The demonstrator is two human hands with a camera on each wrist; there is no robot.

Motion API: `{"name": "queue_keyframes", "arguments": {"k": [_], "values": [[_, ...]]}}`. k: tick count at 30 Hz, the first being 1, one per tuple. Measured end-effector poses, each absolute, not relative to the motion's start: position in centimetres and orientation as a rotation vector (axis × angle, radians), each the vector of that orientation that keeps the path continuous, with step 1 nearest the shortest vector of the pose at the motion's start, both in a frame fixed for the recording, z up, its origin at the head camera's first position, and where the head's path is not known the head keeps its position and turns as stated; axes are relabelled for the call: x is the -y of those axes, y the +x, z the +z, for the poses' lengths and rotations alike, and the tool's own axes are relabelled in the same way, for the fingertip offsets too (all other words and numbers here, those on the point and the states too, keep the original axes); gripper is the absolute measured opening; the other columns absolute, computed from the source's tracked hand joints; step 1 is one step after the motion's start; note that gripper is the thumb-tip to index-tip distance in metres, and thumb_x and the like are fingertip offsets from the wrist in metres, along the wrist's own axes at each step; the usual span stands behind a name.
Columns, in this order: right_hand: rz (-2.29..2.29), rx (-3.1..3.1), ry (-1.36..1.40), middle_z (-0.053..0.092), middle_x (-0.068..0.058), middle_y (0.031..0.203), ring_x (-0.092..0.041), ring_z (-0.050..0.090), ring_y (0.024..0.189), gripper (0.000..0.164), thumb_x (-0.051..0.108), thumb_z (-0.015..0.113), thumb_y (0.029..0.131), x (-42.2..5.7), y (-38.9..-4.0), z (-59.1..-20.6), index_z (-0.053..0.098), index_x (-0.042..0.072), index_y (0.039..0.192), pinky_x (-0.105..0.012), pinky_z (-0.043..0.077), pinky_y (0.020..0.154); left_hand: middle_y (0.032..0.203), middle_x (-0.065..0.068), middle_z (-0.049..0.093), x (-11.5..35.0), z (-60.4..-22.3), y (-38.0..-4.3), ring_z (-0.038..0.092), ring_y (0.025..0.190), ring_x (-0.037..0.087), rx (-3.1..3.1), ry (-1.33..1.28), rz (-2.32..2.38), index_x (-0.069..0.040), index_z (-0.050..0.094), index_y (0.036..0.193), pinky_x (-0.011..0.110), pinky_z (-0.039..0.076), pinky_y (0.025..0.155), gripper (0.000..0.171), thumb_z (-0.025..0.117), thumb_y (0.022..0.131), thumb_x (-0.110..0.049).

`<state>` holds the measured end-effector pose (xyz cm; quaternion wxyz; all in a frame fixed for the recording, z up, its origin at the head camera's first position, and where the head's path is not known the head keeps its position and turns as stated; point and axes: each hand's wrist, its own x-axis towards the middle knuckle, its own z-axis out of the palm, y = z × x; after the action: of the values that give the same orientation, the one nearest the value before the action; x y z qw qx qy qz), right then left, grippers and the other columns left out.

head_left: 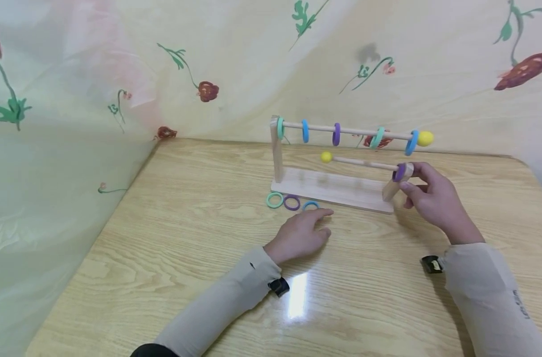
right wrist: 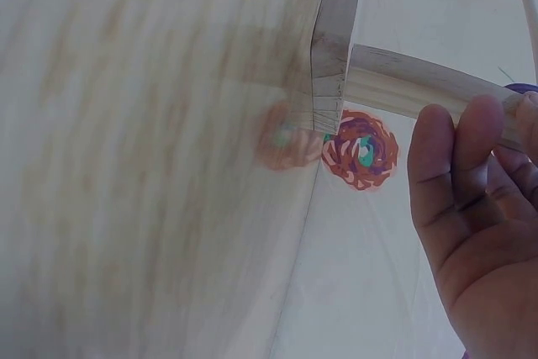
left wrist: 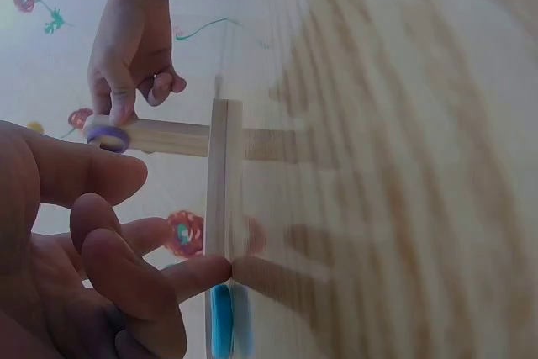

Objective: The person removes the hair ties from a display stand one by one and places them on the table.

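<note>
A wooden stand [head_left: 333,186] carries an upper rod [head_left: 355,131] threaded with several green, blue and purple rings. The lower rod [head_left: 364,163] has one purple ring [head_left: 399,172] at its right end, against the short post [head_left: 390,189]. My right hand [head_left: 436,201] grips the top of that post, thumb and fingers close to the purple ring. On the table, my left hand [head_left: 301,235] reaches over a blue ring [head_left: 311,204], fingers loosely spread. One left fingertip comes down beside the blue ring [left wrist: 221,321] in the left wrist view; contact cannot be told.
A green ring [head_left: 274,200] and another purple ring [head_left: 292,202] lie left of the blue one, along the base's front edge. Yellow balls cap the upper rod [head_left: 425,138] and lower rod [head_left: 326,157]. Flowered sheeting [head_left: 235,64] hangs behind the wooden table [head_left: 186,198].
</note>
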<state>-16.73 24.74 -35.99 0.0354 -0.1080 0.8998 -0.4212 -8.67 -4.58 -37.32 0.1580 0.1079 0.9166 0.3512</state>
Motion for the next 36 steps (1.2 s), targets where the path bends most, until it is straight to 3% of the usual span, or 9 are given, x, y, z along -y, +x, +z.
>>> {"name": "queue_keyframes", "arguments": {"k": [12, 14, 16, 21, 24, 26, 29, 32, 36], "values": [[-1.310, -2.770, -0.349, 0.053, -0.019, 0.130, -0.017, 0.062, 0.064, 0.041, 0.022, 0.051, 0.107, -24.8, -16.9, -35.8, 0.043, 0.005, 0.144, -0.027, 0.047, 0.054, 0.150, -0.006, 0.050, 5.1, -36.8, -8.6, 0.046, 0.137, 0.017, -2.630, 0.336, 0.939, -0.026, 0.045, 0.154, 0.040, 0.040, 0.110, 0.053, 0.057, 0.103, -0.029], [-1.307, -2.769, -0.347, 0.052, -0.020, 0.131, -0.017, 0.062, 0.065, 0.041, 0.022, 0.051, 0.107, -24.8, -16.9, -35.8, 0.043, 0.005, 0.144, -0.027, 0.046, 0.054, 0.150, -0.005, 0.051, 5.2, -36.8, -8.7, 0.053, 0.128, 0.014, -2.624, 0.343, 0.948, -0.026, 0.044, 0.154, 0.039, 0.044, 0.106, 0.053, 0.057, 0.102, -0.029], [-1.304, -2.770, -0.343, 0.052, -0.020, 0.131, -0.017, 0.062, 0.065, 0.041, 0.022, 0.051, 0.108, -24.9, -16.8, -35.8, 0.043, 0.004, 0.144, -0.027, 0.046, 0.054, 0.150, -0.003, 0.051, 5.3, -36.8, -8.7, 0.063, 0.105, 0.015, -2.599, 0.349, 0.969, -0.026, 0.044, 0.154, 0.039, 0.051, 0.093, 0.054, 0.058, 0.102, -0.028], [-1.310, -2.765, -0.336, 0.052, -0.021, 0.131, -0.017, 0.062, 0.066, 0.042, 0.021, 0.050, 0.108, -25.1, -16.8, -35.8, 0.042, 0.003, 0.145, -0.027, 0.047, 0.054, 0.151, -0.003, 0.049, 5.4, -36.8, -8.8, 0.054, 0.067, 0.015, -2.534, 0.353, 1.014, -0.028, 0.043, 0.155, 0.035, 0.050, 0.077, 0.054, 0.058, 0.102, -0.028], [-1.317, -2.763, -0.336, 0.052, -0.020, 0.130, -0.017, 0.062, 0.066, 0.042, 0.021, 0.050, 0.108, -25.2, -16.8, -35.9, 0.042, 0.003, 0.145, -0.027, 0.047, 0.054, 0.151, -0.005, 0.049, 5.4, -37.0, -8.8, 0.059, 0.079, 0.011, -2.524, 0.352, 1.019, -0.031, 0.043, 0.154, 0.034, 0.049, 0.087, 0.054, 0.058, 0.102, -0.030], [-1.321, -2.762, -0.336, 0.052, -0.020, 0.130, -0.017, 0.062, 0.066, 0.042, 0.021, 0.050, 0.108, -25.2, -16.8, -35.9, 0.042, 0.003, 0.145, -0.027, 0.046, 0.054, 0.151, -0.007, 0.048, 5.4, -37.1, -8.8, 0.061, 0.105, 0.009, -2.520, 0.357, 1.021, -0.032, 0.043, 0.154, 0.035, 0.045, 0.099, 0.054, 0.058, 0.102, -0.030], [-1.324, -2.759, -0.342, 0.052, -0.019, 0.130, -0.017, 0.062, 0.066, 0.042, 0.020, 0.050, 0.108, -25.2, -16.9, -36.0, 0.042, 0.003, 0.145, -0.026, 0.047, 0.054, 0.151, -0.008, 0.048, 5.3, -37.2, -8.9, 0.045, 0.135, 0.009, -2.512, 0.400, 1.022, -0.030, 0.045, 0.154, 0.036, 0.039, 0.110, 0.053, 0.058, 0.102, -0.029], [-1.330, -2.756, -0.357, 0.052, -0.019, 0.129, -0.017, 0.062, 0.066, 0.042, 0.020, 0.050, 0.108, -25.2, -16.9, -36.0, 0.042, 0.002, 0.145, -0.026, 0.047, 0.054, 0.146, -0.008, 0.054, 5.1, -37.4, -9.1, 0.044, 0.136, 0.009, -2.465, 0.480, 1.058, -0.025, 0.051, 0.150, 0.031, 0.038, 0.110, 0.046, 0.057, 0.104, -0.027], [-1.341, -2.750, -0.381, 0.053, -0.020, 0.129, -0.017, 0.062, 0.065, 0.041, 0.019, 0.051, 0.108, -25.0, -17.0, -36.1, 0.043, 0.001, 0.144, -0.026, 0.047, 0.053, 0.123, -0.011, 0.067, 4.5, -37.5, -9.7, 0.057, 0.114, 0.000, -2.383, 0.582, 1.173, -0.018, 0.064, 0.137, 0.020, 0.045, 0.097, 0.033, 0.057, 0.105, -0.024]]}}
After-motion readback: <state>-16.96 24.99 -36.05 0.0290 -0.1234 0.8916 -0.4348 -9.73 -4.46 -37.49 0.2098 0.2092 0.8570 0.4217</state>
